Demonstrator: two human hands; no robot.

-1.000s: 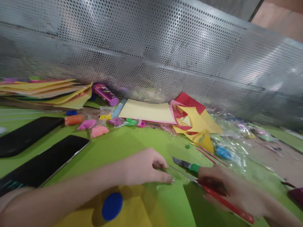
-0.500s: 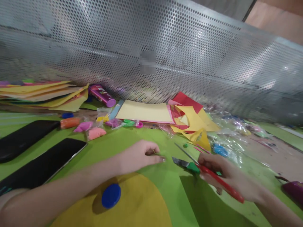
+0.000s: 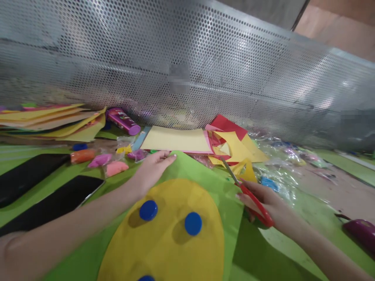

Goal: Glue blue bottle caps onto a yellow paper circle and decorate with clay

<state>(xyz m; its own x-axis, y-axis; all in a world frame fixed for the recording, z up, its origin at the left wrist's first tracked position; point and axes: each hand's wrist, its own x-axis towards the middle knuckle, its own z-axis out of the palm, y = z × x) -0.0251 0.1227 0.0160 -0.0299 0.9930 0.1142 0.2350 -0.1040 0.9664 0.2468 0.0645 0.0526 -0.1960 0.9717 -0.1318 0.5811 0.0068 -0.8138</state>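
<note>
My left hand (image 3: 154, 170) is closed on the top corner of a green paper sheet (image 3: 202, 173), pinching it between thumb and fingers. The sheet is lifted and tilted toward me. On it lies a large yellow paper circle (image 3: 172, 249) carrying blue bottle caps: one at the upper left (image 3: 148, 210), one at the upper right (image 3: 193, 223) and one cut off by the bottom edge. My right hand (image 3: 265, 199) grips red-handled scissors (image 3: 254, 205), blades pointing away and up to the left. Its fingertips are at the sheet's right edge; whether they touch it, I cannot tell.
Two dark phones (image 3: 55, 201) lie at left, with colored clay packets (image 3: 115, 168) beyond. Farther back are stacked papers (image 3: 52, 123), a purple canister (image 3: 124, 121), a cream sheet (image 3: 175, 139) and yellow scraps (image 3: 234, 146). Clear plastic bags (image 3: 281, 171) lie at right before a perforated metal panel (image 3: 146, 58).
The green sheet with the yellow circle has been raised, showing more caps. My left hand has moved up and left to its corner. The dark blade with a green part near the scissors is now hidden.
</note>
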